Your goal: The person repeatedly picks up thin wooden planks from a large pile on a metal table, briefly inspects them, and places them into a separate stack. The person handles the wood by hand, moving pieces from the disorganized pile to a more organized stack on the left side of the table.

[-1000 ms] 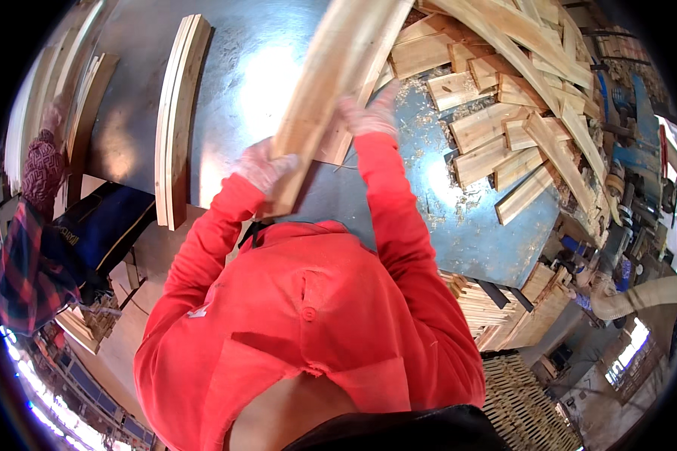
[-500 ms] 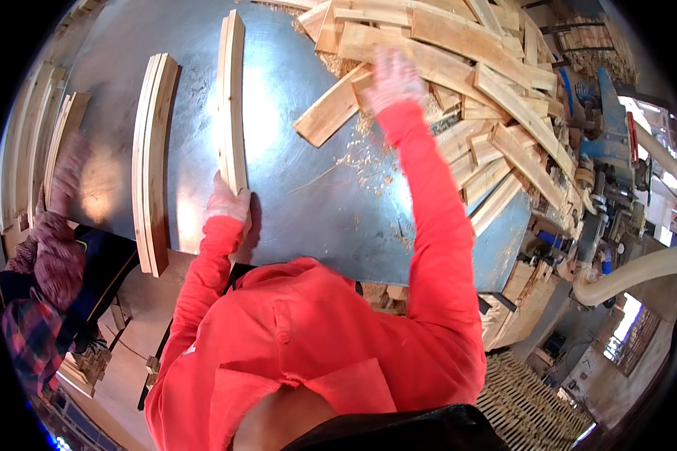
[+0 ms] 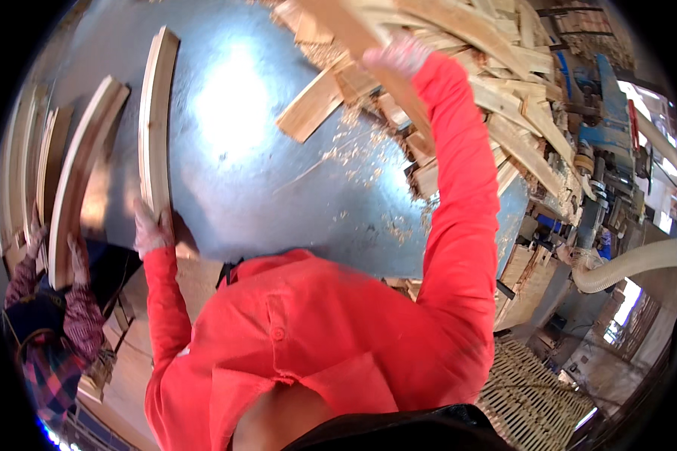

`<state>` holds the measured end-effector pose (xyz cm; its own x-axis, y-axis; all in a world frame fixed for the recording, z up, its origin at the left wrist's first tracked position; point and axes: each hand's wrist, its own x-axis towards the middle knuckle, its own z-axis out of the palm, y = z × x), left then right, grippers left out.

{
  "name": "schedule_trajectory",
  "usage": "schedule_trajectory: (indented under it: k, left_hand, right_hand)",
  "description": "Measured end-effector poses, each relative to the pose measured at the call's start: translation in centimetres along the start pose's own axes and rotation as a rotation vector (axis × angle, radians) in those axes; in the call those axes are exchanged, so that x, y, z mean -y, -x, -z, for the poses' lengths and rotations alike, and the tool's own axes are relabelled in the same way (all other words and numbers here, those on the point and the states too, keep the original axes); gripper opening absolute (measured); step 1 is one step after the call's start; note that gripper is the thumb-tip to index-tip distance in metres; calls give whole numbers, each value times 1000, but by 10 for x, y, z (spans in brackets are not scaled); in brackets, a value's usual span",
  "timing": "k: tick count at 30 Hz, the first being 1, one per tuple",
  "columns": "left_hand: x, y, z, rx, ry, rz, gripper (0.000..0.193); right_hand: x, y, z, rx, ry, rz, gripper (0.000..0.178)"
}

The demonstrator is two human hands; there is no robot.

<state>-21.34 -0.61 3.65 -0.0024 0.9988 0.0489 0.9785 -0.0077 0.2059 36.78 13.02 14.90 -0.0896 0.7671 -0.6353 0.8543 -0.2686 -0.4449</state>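
Left hand: the left hand [image 3: 154, 228] is clasped around the near end of the stacked narrow boards [image 3: 155, 124], which lie lengthwise on the metal worktop [image 3: 271, 199].
Right hand: well apart from the left, the right hand [image 3: 400, 56] grips a wooden plank [image 3: 350, 30], slightly blurred, slanting over the worktop's right side.
Plank pile: loose planks [image 3: 466, 30] heaped at far right, wood shavings [image 3: 368, 161] beside them.
Co-worker: at left, both hands on a long board [image 3: 84, 169].
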Motion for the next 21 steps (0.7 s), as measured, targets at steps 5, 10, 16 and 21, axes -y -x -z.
schedule_trajectory:
  k: [5,10,16,21]
  left_hand:
    - [21,-4,7,116,-57,119,76]
    - [26,-1,32,168,-121,212,74]
    - [-95,12,27,295,1185,26,72]
    - [-181,9,50,918,1283,325,43]
  right_hand:
    - [6,-4,38,-218,36,-31,60]
    - [26,-6,34,-390,-190,52,57]
    - [74,-31,-7,-569,-839,283,55]
    - [110,-46,-40,-646,-1352,438,53]
